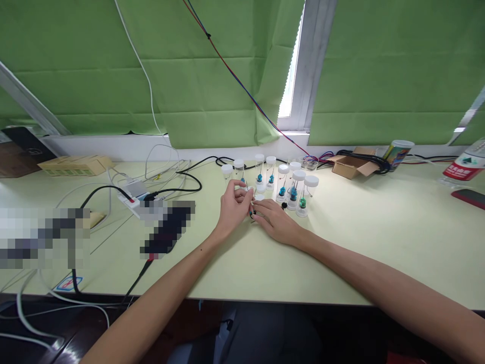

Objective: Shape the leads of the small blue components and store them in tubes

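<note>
My left hand (235, 206) and my right hand (278, 221) meet just above the table, fingertips almost touching. Between them is a small blue-and-black piece (251, 214) with a thin dark stem, partly covered by the fingers. My left thumb and fingers pinch at its stem, while my right fingertips close on its lower end. Clear tubes with white caps stand upright around: one holding a green piece (302, 203) is right of my right hand, another with a blue piece (259, 178) lies behind. A small black bit (284, 206) is beside my right knuckles.
A power strip (131, 202) and tangled cables occupy the left, near a blurred dark device (168, 230). At the back right are an open cardboard box (350, 167), a printed canister (397, 154) and a labelled bottle (464, 167). Green curtains (212, 76) hang behind the table (359, 232).
</note>
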`<action>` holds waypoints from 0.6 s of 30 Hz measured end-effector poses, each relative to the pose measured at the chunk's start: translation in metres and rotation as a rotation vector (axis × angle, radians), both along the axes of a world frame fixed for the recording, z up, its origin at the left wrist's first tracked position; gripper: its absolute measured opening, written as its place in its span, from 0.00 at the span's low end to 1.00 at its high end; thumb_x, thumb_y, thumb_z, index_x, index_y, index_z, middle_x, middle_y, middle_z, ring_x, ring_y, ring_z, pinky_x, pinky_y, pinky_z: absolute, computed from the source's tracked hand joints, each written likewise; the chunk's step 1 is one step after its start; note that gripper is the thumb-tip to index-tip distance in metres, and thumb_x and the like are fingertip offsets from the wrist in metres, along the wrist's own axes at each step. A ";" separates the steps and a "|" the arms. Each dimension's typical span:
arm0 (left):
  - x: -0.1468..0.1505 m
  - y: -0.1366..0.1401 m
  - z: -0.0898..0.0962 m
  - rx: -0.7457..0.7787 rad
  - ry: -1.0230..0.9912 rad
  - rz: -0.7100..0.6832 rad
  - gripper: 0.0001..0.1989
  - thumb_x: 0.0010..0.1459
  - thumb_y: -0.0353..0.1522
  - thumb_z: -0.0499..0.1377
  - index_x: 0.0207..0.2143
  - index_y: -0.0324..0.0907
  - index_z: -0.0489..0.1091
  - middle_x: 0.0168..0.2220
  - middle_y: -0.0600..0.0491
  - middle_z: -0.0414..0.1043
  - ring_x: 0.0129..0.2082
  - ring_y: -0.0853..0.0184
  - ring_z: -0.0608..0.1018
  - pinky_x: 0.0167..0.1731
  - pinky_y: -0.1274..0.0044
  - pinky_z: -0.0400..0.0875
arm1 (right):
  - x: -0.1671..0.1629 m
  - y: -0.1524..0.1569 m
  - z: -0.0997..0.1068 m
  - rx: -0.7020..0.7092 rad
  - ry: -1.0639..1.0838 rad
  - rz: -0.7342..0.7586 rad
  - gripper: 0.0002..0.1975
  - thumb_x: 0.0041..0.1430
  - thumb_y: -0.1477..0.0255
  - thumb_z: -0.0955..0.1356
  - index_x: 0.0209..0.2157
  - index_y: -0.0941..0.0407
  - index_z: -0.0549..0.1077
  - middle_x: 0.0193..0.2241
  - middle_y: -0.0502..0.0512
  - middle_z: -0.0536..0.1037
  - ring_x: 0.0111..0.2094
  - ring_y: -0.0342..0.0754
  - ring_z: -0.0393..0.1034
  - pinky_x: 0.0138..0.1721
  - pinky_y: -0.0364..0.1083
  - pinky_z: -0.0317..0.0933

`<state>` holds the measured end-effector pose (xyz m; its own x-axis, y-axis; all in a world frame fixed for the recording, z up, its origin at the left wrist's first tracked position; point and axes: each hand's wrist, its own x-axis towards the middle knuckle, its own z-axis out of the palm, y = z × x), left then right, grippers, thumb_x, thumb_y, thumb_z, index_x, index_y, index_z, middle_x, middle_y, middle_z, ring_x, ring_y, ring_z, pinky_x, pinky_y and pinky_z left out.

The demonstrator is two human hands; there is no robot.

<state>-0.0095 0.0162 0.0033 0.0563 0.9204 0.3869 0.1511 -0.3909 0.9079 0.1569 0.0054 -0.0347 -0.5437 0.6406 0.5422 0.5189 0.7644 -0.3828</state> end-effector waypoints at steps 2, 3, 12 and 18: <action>0.000 0.000 0.001 0.006 0.002 0.001 0.17 0.58 0.44 0.61 0.41 0.46 0.59 0.25 0.58 0.73 0.19 0.71 0.73 0.20 0.79 0.66 | 0.000 0.001 -0.001 0.019 -0.035 0.013 0.14 0.72 0.69 0.59 0.51 0.55 0.72 0.56 0.60 0.74 0.58 0.55 0.65 0.59 0.57 0.61; 0.000 -0.001 0.001 0.008 0.002 0.004 0.17 0.58 0.44 0.61 0.41 0.46 0.59 0.25 0.58 0.72 0.19 0.71 0.73 0.20 0.80 0.66 | 0.000 0.002 -0.001 0.029 -0.053 0.022 0.14 0.72 0.69 0.59 0.52 0.55 0.72 0.57 0.60 0.73 0.59 0.55 0.64 0.60 0.58 0.61; 0.001 -0.001 0.001 0.029 0.009 0.025 0.17 0.58 0.45 0.60 0.41 0.46 0.60 0.25 0.59 0.72 0.18 0.72 0.71 0.19 0.80 0.65 | -0.001 0.004 -0.006 0.037 -0.127 0.036 0.19 0.73 0.66 0.57 0.59 0.57 0.68 0.62 0.63 0.69 0.63 0.56 0.61 0.63 0.59 0.58; 0.000 0.000 -0.001 0.050 -0.010 0.031 0.16 0.59 0.44 0.60 0.41 0.46 0.60 0.24 0.60 0.70 0.16 0.74 0.69 0.18 0.80 0.64 | -0.001 0.002 -0.005 0.058 -0.200 0.015 0.20 0.73 0.65 0.58 0.59 0.57 0.68 0.67 0.64 0.61 0.63 0.58 0.59 0.62 0.61 0.58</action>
